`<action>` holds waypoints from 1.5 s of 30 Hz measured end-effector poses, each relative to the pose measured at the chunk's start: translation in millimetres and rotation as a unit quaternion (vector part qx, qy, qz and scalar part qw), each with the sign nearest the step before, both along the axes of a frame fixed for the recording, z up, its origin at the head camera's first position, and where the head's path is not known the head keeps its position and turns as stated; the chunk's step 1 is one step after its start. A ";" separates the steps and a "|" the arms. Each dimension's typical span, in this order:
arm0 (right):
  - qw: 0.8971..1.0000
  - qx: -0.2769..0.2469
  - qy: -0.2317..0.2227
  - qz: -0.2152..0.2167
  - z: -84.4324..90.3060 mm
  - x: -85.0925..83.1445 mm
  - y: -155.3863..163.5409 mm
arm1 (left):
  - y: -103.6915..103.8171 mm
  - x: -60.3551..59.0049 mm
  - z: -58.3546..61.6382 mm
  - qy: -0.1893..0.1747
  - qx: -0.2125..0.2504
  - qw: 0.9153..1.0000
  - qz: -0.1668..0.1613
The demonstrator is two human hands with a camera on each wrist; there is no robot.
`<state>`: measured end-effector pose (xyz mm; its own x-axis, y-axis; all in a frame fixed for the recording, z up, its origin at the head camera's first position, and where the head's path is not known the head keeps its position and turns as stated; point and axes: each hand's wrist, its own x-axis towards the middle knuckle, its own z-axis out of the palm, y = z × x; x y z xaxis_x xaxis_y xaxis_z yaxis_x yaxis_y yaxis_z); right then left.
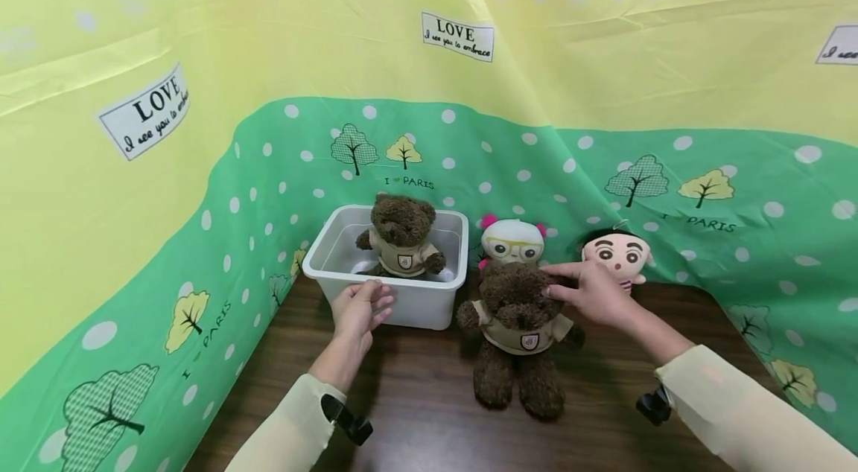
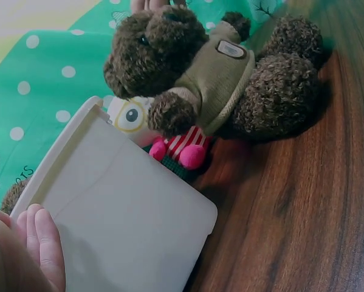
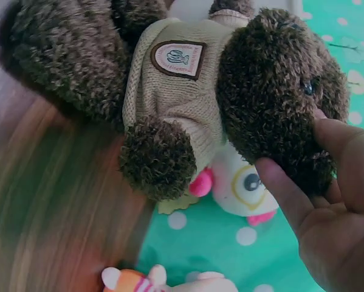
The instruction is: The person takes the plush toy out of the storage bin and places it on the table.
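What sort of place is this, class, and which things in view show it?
Probably a makeshift tabletop play or filming corner: a printed curtain hangs behind a wood-grained table, which holds a pale bin and an upright plush bear.

R hand (image 1: 595, 293) grips brn bear (image 1: 519, 323) — L hand (image 1: 355, 310) by lt-gray bin (image 1: 424, 305).

Held bear (image 1: 525, 308) blocks white-headed doll (image 1: 512, 231); near tabletop (image 1: 429, 412) passable.
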<state>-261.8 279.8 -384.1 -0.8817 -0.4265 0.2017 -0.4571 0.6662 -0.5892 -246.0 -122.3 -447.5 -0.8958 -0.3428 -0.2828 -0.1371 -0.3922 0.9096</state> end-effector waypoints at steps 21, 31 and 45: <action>1.000 0.009 -0.013 -0.013 -15.3 -28.6 -3.2 | -2.1 -0.1 -1.5 -0.004 -0.001 1.000 0.003; 0.999 -0.001 -0.028 -0.029 -10.2 -31.2 0.1 | -2.1 -0.2 -1.3 -0.010 -0.007 1.000 0.000; 1.000 0.022 0.015 -0.009 41.6 -50.7 -35.3 | -1.4 -2.8 0.7 -0.003 -0.003 1.000 0.000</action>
